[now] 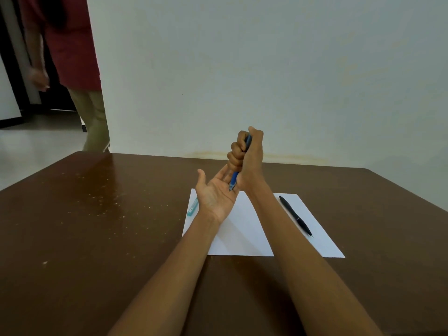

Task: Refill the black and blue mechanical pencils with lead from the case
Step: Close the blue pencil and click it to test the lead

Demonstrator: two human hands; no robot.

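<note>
Far left, a second person (72, 57) in a red top stands beyond the table, head and feet cut off by the frame and the wall edge. The brown table (97, 238) carries pale specks on its left half, which is otherwise bare; its left and right corners run out of view. The teal lead case (192, 207) lies at the left edge of the white paper sheet (242, 234), largely hidden behind the left hand (214, 194); whether it is open cannot be told. The left hand is held palm up above the sheet, fingers spread and loosely extended, their tips hidden behind the right hand (247, 158). The right hand is closed in a fist around the blue mechanical pencil (234, 179), held near upright with its tip touching, or just above, the left palm; most of the barrel is concealed by the fingers (234, 151). At right, the black mechanical pencil (295, 215) lies diagonally on the sheet, well apart from both hands, tip toward the near edge.
</note>
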